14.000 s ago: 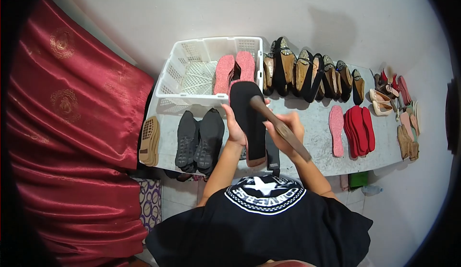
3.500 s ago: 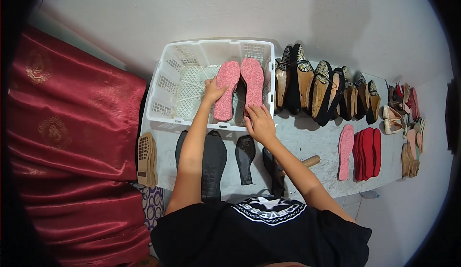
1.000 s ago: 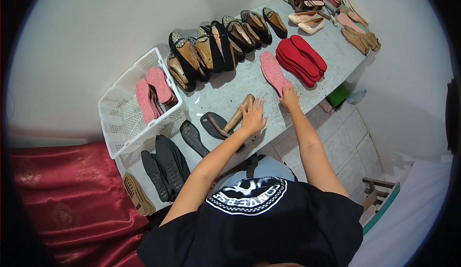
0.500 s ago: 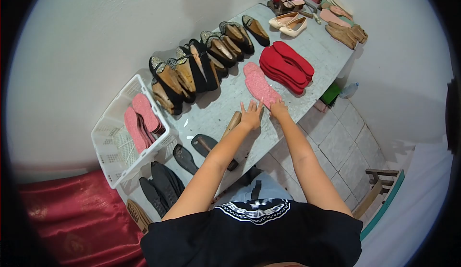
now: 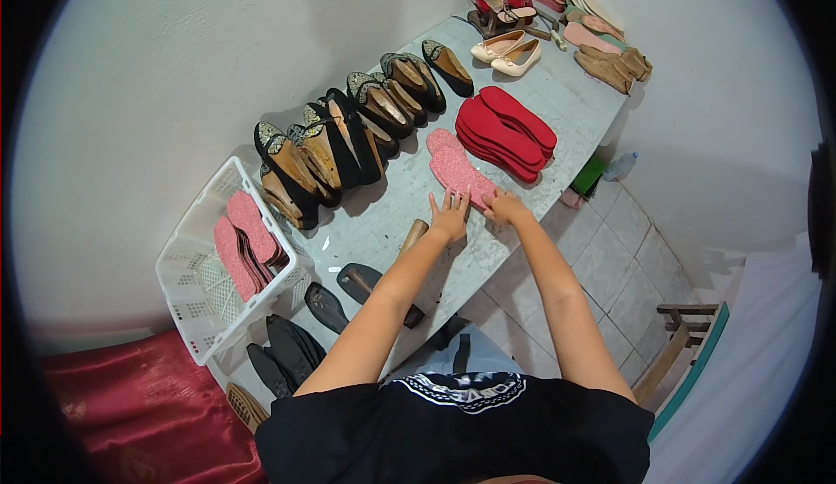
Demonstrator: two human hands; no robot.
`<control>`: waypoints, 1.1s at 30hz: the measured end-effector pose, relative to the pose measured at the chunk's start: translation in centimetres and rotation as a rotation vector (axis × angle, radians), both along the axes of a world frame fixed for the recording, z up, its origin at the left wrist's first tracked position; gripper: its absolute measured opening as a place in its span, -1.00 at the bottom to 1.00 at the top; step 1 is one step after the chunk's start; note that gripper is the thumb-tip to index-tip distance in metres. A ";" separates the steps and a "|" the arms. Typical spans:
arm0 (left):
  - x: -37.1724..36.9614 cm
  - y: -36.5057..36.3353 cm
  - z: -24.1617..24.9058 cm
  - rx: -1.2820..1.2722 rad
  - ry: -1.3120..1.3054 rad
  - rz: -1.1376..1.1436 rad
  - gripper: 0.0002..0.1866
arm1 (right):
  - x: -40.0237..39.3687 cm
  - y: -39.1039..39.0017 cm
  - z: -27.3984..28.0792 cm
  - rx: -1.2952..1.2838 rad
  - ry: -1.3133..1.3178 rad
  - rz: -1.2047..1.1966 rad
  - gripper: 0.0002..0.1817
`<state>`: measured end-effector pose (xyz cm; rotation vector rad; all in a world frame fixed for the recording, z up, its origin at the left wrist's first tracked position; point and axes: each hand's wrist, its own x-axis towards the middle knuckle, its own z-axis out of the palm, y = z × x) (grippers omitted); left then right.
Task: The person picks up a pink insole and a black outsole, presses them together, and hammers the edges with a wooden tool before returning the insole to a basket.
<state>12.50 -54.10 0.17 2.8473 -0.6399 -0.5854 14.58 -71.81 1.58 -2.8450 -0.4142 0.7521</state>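
- A row of black shoes with glittery toes, wooden lasts inside, lines the far edge of the table.
- Stacked red soles, smooth and rounded, lie just beside the pink sole, on its right.
- A wooden handle sticks out from behind the left forearm, which hides its other end; a black sole is partly covered by that arm, with a smaller dark sole near it.
- Cream flats sit toward the right end, near brown pieces at the near right corner.
- Toward the left end, the white plastic crate, with lattice walls and base, holds two stacks of pink-topped soles side by side.
- Dark textured soles lie by the crate, and tan soles at the near left corner.
- The pink sole, speckled and curved, lies near the middle of the near edge.
- The left hand rests with fingers spread wide, their tips at the sole's side.
- The right hand has its fingers closed on the sole's near end.
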 end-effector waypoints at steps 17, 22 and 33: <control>-0.4 1.5 0.3 -0.029 0.010 0.110 -0.17 | 1.3 -0.5 -2.8 0.709 -0.050 -0.145 -0.46; -1.4 2.0 -0.1 -0.212 -0.068 0.326 -0.32 | -1.6 0.4 0.5 1.098 0.193 -0.450 -0.42; -14.8 13.8 3.0 -0.635 -0.545 0.832 -0.59 | -13.8 12.7 2.8 1.293 0.301 -0.286 -0.10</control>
